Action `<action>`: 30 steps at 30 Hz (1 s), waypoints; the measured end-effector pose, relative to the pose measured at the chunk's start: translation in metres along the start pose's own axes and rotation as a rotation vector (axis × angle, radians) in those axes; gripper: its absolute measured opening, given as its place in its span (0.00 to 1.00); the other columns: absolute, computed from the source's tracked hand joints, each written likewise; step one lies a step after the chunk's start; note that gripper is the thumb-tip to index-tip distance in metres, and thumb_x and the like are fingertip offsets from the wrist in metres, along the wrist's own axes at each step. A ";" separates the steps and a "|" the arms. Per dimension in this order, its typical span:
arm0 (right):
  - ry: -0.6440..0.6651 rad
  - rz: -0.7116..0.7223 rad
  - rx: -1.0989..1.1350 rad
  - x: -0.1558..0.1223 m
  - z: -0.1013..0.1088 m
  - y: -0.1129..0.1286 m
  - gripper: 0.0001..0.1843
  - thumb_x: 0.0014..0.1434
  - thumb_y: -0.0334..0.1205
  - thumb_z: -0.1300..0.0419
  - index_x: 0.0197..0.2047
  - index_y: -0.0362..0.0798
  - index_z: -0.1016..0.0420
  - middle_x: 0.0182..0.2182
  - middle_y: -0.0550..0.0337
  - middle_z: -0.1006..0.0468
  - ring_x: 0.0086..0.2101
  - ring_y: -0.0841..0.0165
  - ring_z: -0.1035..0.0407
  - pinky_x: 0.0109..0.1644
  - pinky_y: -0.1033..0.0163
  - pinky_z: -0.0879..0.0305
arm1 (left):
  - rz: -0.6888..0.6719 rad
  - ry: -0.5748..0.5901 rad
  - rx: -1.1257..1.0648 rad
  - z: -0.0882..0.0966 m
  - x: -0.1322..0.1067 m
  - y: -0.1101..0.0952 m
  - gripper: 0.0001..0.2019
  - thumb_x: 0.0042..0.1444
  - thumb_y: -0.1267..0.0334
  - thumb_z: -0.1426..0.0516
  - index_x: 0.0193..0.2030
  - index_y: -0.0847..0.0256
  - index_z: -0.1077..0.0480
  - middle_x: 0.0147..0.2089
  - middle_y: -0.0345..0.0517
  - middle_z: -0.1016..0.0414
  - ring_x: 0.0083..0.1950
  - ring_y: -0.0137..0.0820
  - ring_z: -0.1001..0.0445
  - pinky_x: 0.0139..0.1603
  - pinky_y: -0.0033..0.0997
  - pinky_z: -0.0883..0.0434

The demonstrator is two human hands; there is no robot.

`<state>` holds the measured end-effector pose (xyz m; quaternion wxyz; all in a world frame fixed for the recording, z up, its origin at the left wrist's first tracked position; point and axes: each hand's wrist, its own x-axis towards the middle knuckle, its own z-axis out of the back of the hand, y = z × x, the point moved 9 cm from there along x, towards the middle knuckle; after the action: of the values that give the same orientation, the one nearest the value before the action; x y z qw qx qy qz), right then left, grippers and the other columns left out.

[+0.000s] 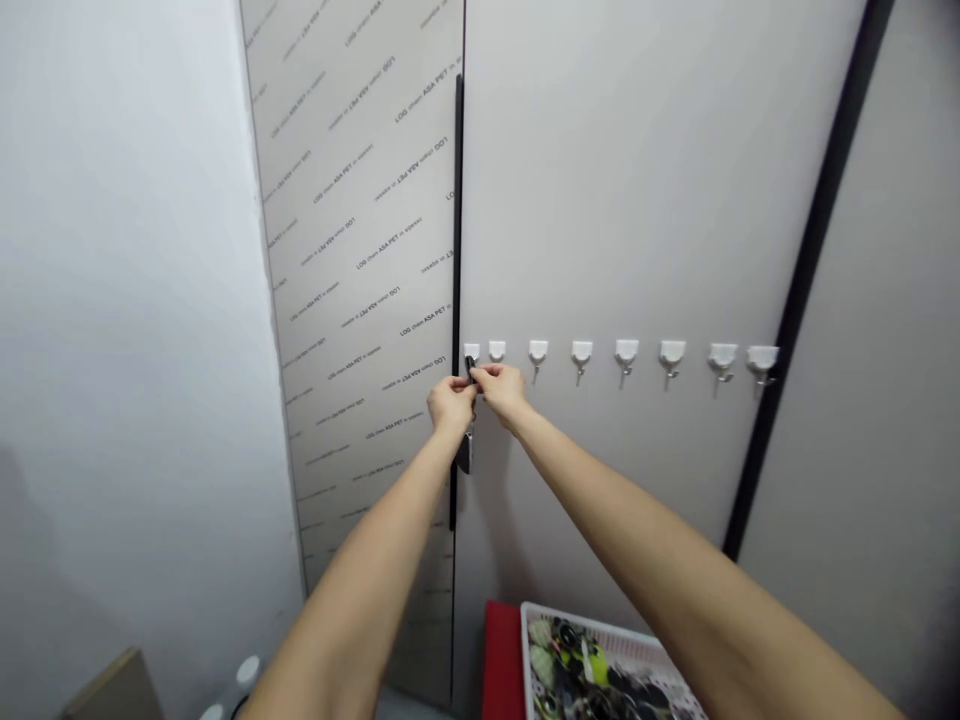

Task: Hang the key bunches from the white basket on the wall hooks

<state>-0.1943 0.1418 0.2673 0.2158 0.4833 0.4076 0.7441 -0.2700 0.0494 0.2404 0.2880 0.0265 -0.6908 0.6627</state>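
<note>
My left hand [451, 404] and my right hand [504, 390] meet just below the leftmost white wall hook [471, 350]. Pinched between their fingertips is a black keychain [466, 455], whose dark, shiny end dangles beneath my left hand. Its black upper part reaches up to the hook and overlaps it. Whether its loop is around the hook, I cannot tell. A second white hook [497, 350] sits just above my right hand. Further white hooks [627, 352] run in a row to the right, with small metal prongs pointing down.
A white basket [592, 628] full of small mixed items stands low, beside a red box [502, 655]. A black vertical handle strip [457, 220] runs along the edge of the printed panel [360, 250]. At bottom left is a brown board [116, 690].
</note>
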 end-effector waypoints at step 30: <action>0.259 -0.007 -0.306 -0.090 0.042 -0.089 0.11 0.42 0.37 0.50 0.29 0.42 0.31 0.24 0.58 0.28 0.26 0.73 0.36 0.32 0.68 0.42 | 0.068 0.208 0.021 -0.020 -0.071 0.084 0.09 0.38 0.71 0.49 0.30 0.66 0.35 0.28 0.42 0.31 0.29 0.22 0.35 0.32 0.22 0.37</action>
<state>-0.1233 0.1454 0.1539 0.2351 0.3435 0.3158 0.8526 -0.2388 0.0536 0.1332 0.3350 -0.0628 -0.6507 0.6786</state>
